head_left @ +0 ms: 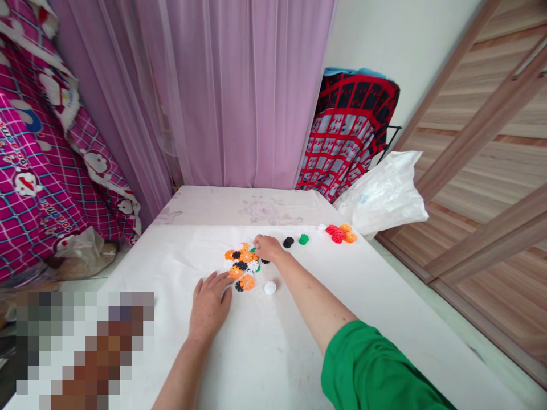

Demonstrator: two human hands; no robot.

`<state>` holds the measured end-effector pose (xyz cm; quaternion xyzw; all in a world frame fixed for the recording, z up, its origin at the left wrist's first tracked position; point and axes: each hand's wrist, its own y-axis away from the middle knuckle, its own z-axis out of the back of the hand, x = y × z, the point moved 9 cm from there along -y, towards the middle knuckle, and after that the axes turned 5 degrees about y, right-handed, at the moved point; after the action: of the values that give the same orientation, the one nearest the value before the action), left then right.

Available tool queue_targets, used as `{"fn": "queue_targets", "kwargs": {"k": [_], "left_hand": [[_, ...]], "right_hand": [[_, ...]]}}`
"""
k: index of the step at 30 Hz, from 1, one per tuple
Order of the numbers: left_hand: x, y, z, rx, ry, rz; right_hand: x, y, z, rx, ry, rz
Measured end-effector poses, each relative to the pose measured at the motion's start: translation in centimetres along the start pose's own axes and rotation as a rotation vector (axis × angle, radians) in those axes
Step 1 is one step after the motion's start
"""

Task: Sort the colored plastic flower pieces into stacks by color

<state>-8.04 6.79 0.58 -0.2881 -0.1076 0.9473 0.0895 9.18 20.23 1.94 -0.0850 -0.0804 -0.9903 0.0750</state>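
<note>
A mixed heap of notched plastic discs lies on the white cloth, with an orange disc (247, 282), a black disc (242, 266) and a white disc (253, 266) among several. My left hand (211, 302) rests flat at the heap's near left side, fingers spread, its fingertips by an orange disc (236, 271). Over the heap's far right edge, my right hand (268, 249) has its fingers bent down and pinched together; what they hold is hidden. A bit of green disc (253, 250) shows beside those fingertips. One white disc (270, 287) sits apart, nearer to me.
Right of my hand stand small stacks of black discs (288, 242) and green discs (303, 239). Farther right are red discs (336, 233) and orange discs (349, 234). A white plastic bag (384, 193) leans at the table's right edge. A pixelated patch covers the lower left.
</note>
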Motion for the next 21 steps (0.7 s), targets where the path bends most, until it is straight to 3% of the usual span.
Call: {"fn": "queue_targets", "kwargs": {"k": [4,10,15,21], "left_hand": [[0.1,0.0,0.0,0.007,0.012,0.016],[-0.2,0.0,0.0,0.017,0.030,0.022],[-0.2,0.1,0.1,-0.008,0.023,0.011],[0.0,0.0,0.0,0.009,0.006,0.021]], "right_hand": [[0.1,0.5,0.5,-0.041,0.013,0.040],[-2.4,2.4,2.8,-0.066,0.067,0.062],[-2.8,5.1,2.5,-0.027,0.132,0.092],[-4.2,7.4,1.1,-0.029,0.192,-0.108]]}}
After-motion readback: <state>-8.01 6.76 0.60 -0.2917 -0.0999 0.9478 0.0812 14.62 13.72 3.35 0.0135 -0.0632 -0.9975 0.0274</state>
